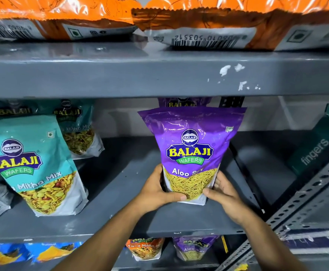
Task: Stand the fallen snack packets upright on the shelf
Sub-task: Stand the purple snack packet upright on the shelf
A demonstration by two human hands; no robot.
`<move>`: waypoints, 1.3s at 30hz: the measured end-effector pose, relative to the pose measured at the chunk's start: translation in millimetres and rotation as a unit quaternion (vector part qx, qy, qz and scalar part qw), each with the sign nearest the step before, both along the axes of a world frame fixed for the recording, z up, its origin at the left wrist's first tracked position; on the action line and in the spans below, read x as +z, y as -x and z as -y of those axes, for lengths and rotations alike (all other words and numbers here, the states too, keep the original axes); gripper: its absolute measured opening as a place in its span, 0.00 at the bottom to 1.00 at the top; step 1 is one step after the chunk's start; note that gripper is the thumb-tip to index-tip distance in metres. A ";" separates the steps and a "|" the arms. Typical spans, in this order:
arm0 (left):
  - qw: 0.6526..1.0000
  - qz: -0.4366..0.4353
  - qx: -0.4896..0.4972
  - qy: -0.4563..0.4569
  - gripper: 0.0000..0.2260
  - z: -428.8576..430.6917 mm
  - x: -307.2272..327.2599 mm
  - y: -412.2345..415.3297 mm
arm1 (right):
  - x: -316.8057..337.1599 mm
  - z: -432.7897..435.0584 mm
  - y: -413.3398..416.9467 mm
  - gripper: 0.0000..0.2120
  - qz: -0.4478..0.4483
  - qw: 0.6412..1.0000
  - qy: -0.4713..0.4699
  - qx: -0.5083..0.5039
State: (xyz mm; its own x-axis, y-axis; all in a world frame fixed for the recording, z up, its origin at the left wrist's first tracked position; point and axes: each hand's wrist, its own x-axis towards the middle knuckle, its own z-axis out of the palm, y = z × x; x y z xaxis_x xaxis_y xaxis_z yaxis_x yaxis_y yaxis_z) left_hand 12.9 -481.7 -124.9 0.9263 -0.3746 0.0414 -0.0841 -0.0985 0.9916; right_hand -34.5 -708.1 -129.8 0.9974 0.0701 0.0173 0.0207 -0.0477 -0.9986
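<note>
A purple Aloo Sev packet stands upright on the grey middle shelf. My left hand grips its lower left side and my right hand grips its lower right side, thumbs on the front near the base. Behind it the top of a second purple packet peeks out under the shelf above. On the left, a teal Mitha Mix packet leans upright, with another teal packet standing behind it.
Orange packets lie flat on the upper shelf. A dark green "fingers" box leans at the right by a perforated steel upright. Orange, purple and blue packets sit on the shelf below.
</note>
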 end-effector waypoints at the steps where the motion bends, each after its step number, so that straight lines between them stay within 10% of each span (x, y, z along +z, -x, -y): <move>1: 1.000 0.000 -0.002 0.000 0.39 0.9 0.7 -0.5 | -1.4 -0.1 0.6 0.27 0.001 1.000 0.003 0.002; 14: 0.999 -0.022 0.044 0.006 0.36 5.5 -20.3 20.6 | 1.3 3.9 13.4 0.31 0.016 0.998 0.056 0.035; 18: 0.999 -0.025 0.039 -0.001 0.37 5.3 -19.3 22.2 | 29.0 -3.2 13.4 0.42 0.147 0.986 -0.067 -0.042; 22: 0.999 -0.025 0.045 -0.011 0.37 5.2 -18.8 24.5 | 88.9 -13.4 10.7 0.34 0.287 0.945 -0.100 -0.122; 32: 0.999 -0.008 0.035 -0.035 0.35 4.5 -14.7 25.9 | 132.9 -23.5 -5.7 0.05 0.236 0.938 -0.153 -0.204; 39: 0.999 -0.003 0.024 -0.049 0.34 6.5 -10.8 29.1 | 129.5 -32.9 -8.2 0.10 0.290 0.897 -0.171 -0.287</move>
